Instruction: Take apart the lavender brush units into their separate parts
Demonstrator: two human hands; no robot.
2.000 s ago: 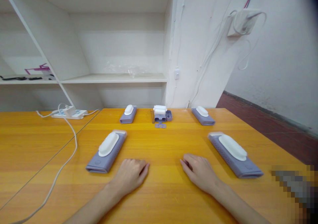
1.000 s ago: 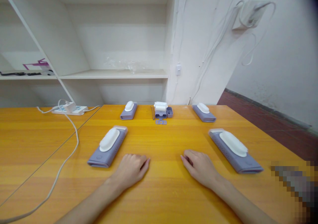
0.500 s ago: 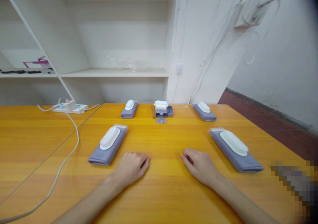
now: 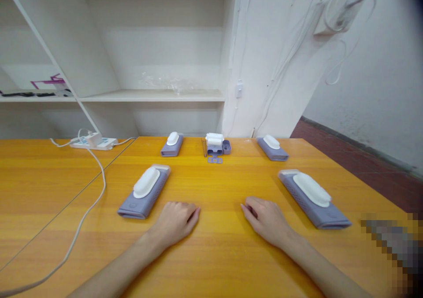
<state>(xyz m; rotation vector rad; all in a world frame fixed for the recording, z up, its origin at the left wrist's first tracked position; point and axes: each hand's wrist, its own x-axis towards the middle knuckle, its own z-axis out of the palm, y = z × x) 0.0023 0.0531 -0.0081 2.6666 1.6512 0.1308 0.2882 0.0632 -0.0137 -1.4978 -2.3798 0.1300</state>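
Observation:
My left hand (image 4: 178, 221) rests on the wooden table, its fingers curled under in a loose fist, nothing visible in it. Just beyond it on the left lies a purple-grey flat case (image 4: 132, 206) with a white oval piece (image 4: 146, 182) on top. My right hand (image 4: 264, 216) is also curled loosely on the wood, apart from everything. To its right is a similar purple-grey case (image 4: 332, 214) carrying a white oval piece (image 4: 311, 189). Smaller-looking matching cases stand farther back, one on the left (image 4: 172, 148) and one on the right (image 4: 277, 152).
At the table's back middle sit a purple holder with white rolls (image 4: 214, 140), a small purple box (image 4: 226, 147) and a flat purple frame (image 4: 215, 160). A power strip (image 4: 107, 144) and white cable (image 4: 104, 183) lie left. A blurred-out object (image 4: 393, 240) is at right.

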